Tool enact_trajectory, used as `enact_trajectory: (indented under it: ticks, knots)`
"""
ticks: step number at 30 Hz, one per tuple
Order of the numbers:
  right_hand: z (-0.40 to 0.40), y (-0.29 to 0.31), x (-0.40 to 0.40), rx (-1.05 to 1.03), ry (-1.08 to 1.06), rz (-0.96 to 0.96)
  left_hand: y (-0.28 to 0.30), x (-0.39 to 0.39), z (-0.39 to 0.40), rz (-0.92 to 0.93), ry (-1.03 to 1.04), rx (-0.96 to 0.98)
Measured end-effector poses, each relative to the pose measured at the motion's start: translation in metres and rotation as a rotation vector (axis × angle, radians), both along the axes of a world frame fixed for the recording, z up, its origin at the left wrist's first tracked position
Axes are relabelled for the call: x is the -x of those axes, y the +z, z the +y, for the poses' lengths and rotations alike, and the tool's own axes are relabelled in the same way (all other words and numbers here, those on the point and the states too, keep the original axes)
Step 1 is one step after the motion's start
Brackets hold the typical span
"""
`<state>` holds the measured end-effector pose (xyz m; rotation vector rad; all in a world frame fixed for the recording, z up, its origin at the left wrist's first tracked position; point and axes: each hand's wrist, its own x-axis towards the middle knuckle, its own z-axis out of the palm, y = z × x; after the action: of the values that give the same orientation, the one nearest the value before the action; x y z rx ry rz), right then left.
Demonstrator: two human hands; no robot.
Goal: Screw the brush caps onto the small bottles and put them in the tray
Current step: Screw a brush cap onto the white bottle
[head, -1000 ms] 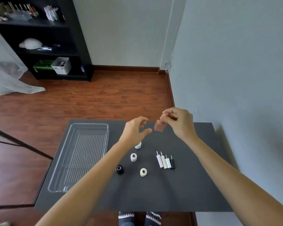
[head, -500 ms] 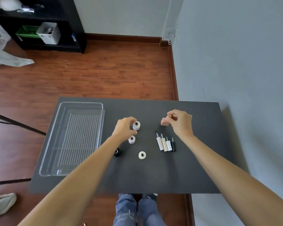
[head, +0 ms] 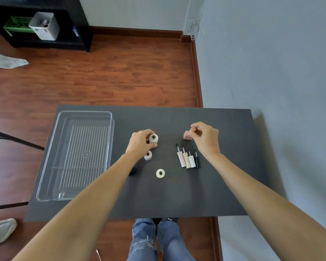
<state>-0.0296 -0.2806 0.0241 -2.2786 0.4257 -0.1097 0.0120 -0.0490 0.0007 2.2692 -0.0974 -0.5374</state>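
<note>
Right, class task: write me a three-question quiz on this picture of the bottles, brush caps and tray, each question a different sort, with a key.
1. True or false: the clear tray already holds a bottle.
2. What does the left hand grip? A) white bottle B) black brush cap C) tray
3. Fill in: the right hand pinches a ____ block.

Key
1. False: nothing lies in it.
2. A.
3. Pink.
</note>
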Motion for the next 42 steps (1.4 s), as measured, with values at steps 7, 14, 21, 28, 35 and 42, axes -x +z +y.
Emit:
enact_trajectory:
  ticks: [7, 14, 21, 28, 35, 42]
  knots:
    - [0.001, -0.014, 0.048, 0.120, -0.056, 0.103, 0.003, 0.004, 0.001, -0.043, 0.087, 0.083]
    - [0.013, -0.025, 0.078, 0.197, -0.016, 0.315, 0.011, 0.012, 0.004, -0.078, 0.115, 0.126]
    - [0.023, -0.025, 0.070, 0.269, 0.004, 0.394, 0.015, 0.018, 0.005, -0.074, 0.130, 0.147]
    - [0.028, -0.020, 0.067, 0.282, 0.032, 0.442, 0.026, 0.019, 0.005, -0.097, 0.130, 0.155]
    - [0.027, -0.011, 0.070, 0.282, 0.048, 0.414, 0.045, 0.020, 0.003, -0.121, 0.145, 0.184]
    - [0.021, 0.034, 0.070, -0.061, -0.035, 0.164, 0.078, 0.014, -0.001, -0.168, 0.136, 0.257]
